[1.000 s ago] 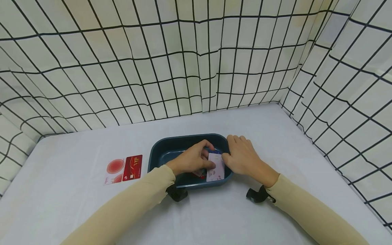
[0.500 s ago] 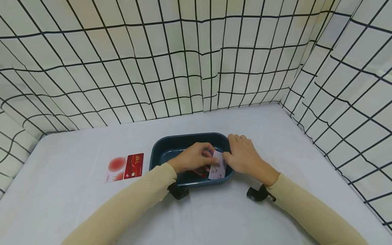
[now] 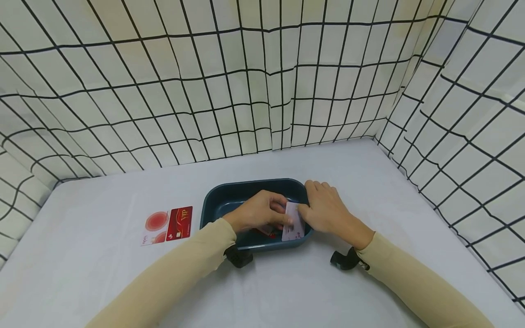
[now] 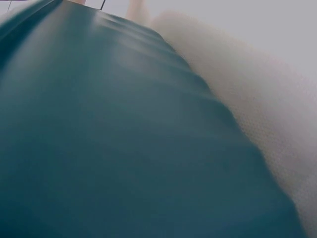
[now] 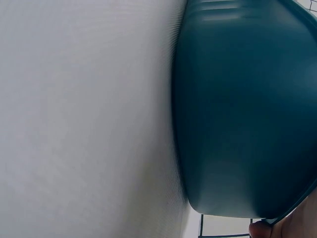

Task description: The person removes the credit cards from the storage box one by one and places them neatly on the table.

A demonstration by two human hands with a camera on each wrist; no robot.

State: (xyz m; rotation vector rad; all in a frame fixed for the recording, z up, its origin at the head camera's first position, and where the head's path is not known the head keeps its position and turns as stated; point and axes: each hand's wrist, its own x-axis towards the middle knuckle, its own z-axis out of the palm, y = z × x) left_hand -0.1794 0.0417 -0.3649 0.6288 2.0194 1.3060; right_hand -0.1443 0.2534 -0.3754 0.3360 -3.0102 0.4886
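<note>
Pale pink card (image 3: 292, 231) sits inside the blue tray (image 3: 235, 249), near its right edge, pinched in your left hand (image 3: 261, 212); your right hand (image 3: 328, 209) grips the tray's right edge. Off the tray's left edge, on the white surface (image 3: 283, 291), a red VIP card (image 3: 179, 223) lies beside a card with red circles (image 3: 156, 222).

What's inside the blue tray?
The left hand holds a pale card at the right end. Part of a reddish item, likely a card, shows beside it; anything beneath the hand and pale card is hidden.
</note>
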